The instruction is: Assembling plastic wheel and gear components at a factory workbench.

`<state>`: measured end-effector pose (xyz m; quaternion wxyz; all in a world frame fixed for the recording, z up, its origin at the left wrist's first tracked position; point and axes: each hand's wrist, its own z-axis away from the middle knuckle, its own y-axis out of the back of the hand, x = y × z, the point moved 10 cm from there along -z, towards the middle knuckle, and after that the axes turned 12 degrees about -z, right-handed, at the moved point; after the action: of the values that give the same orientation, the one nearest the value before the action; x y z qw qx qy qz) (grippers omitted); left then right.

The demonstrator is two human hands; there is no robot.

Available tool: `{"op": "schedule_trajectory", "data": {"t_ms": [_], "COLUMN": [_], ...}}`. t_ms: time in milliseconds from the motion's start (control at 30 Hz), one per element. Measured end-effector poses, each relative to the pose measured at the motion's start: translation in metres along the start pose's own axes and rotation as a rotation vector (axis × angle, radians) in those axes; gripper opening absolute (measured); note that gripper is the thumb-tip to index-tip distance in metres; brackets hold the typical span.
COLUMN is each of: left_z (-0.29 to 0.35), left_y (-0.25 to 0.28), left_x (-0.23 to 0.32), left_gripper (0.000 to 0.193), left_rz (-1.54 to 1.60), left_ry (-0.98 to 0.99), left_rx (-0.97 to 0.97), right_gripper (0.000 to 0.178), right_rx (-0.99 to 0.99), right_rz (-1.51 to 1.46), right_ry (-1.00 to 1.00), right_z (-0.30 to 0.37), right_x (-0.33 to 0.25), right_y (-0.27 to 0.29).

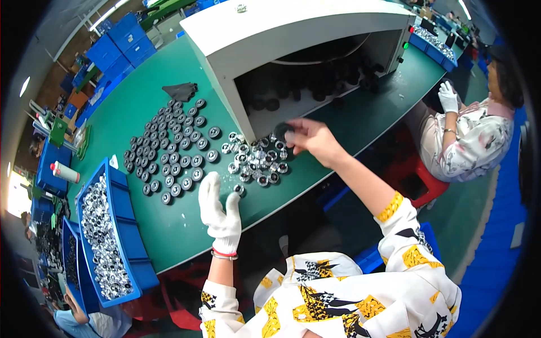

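Note:
My right hand (316,142) is bare and pinches a black round part (283,133) between thumb and fingers, just above a pile of clear ring-shaped parts (262,161). My left hand (218,211), in a white glove, stands over the green table with thumb and fingers apart. One clear ring with a dark centre (239,190) lies right by the left thumb tip; whether they touch I cannot tell. Left of the pile, many black wheel-like parts (175,158) are spread on the table.
A white box-shaped machine (216,73) stands at the back, with black parts inside its dark opening. At left is a blue bin (125,225) full of clear parts. A dark cloth (180,91) lies on the green table (118,98). A person (459,132) sits at right.

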<state>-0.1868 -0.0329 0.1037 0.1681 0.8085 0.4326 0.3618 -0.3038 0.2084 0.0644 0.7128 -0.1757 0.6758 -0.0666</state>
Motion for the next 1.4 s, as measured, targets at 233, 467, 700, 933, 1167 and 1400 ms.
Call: {"op": "schedule_trajectory", "data": {"t_ms": [233, 467, 700, 933, 1167, 1400], "left_z": [0.033, 0.101, 0.157, 0.157, 0.144, 0.143], "left_y": [0.032, 0.031, -0.024, -0.028, -0.013, -0.014], "left_x": [-0.003, 0.005, -0.006, 0.008, 0.002, 0.0], "left_gripper": [0.039, 0.028, 0.038, 0.047, 0.061, 0.067], "left_rz": [0.167, 0.536, 1.181, 1.299, 1.001, 0.925], "left_ry": [0.16, 0.597, 1.162, 1.127, 0.994, 0.964], "left_rx": [0.048, -0.111, -0.412, -0.373, -0.296, -0.283], "right_gripper": [0.038, 0.036, 0.031, 0.034, 0.042, 0.044], "right_rx": [-0.116, -0.156, -0.237, -0.395, -0.313, -0.333], "right_rz": [-0.206, -0.245, -0.049, 0.381, 0.225, 0.099], "right_ry": [-0.145, -0.272, -0.107, 0.37, 0.076, -0.045], "right_z": [0.084, 0.119, 0.134, 0.15, 0.15, 0.152], "right_x": [0.044, 0.083, 0.084, 0.057, 0.091, 0.103], "right_y": [-0.044, -0.074, -0.094, -0.113, -0.103, -0.1]}}
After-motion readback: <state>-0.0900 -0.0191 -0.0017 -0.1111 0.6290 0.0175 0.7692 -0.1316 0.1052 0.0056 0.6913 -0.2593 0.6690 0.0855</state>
